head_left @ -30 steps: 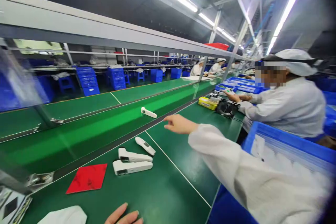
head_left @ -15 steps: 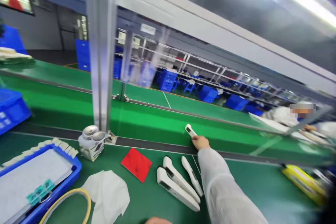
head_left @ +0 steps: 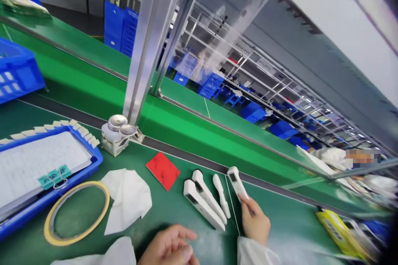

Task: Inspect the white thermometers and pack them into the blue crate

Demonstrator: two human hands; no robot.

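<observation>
The person's right hand (head_left: pixel 255 220) has its grip closed on a white handheld gadget (head_left: pixel 236 181), which sits tilted just inside the dark rail at the belt's edge; the left hand (head_left: pixel 169 246) lies low at the near side, its grip apart, fingers loosely curled round nothing; three more white gadgets (head_left: pixel 202 203) lie side by side on the green tabletop (head_left: pixel 286 223), just left of the held one; a red card (head_left: pixel 163 170) and a crumpled tissue (head_left: pixel 127 201) lie further left, near a yellow tape roll (head_left: pixel 46 225) and a blue tray (head_left: pixel 96 159). A moment ago that gadget lay out on the belt with the right arm stretched towards it; now it has been drawn back beside the others.
</observation>
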